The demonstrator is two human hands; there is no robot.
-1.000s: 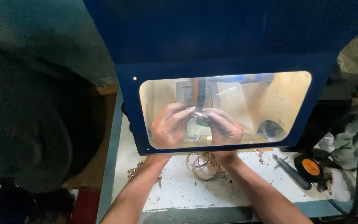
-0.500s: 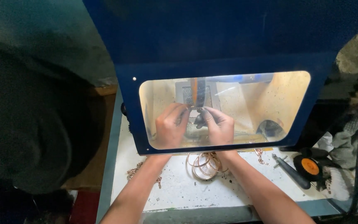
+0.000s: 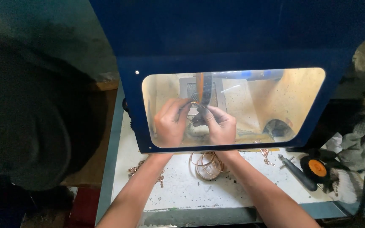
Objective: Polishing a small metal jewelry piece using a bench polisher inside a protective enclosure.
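Note:
Both my hands reach under a blue hood [image 3: 233, 42] and show through its clear window [image 3: 292, 97]. My left hand [image 3: 170, 123] and my right hand [image 3: 220, 125] pinch a thin copper-coloured ring [image 3: 194, 104] between their fingertips. The ring is held up against a narrow upright spinning tool [image 3: 203, 89] at the back of the lit chamber. How much of the ring each hand covers is hard to tell through the window.
A loose bunch of copper wire rings [image 3: 208, 164] lies on the speckled white bench [image 3: 178, 190] between my forearms. Small metal pieces [image 3: 137, 169] lie at left. A black-handled tool [image 3: 297, 172] and an orange-centred black disc [image 3: 316, 168] lie at right.
My hands have moved up and closer together, bringing the ring from low in the chamber to the upright tool.

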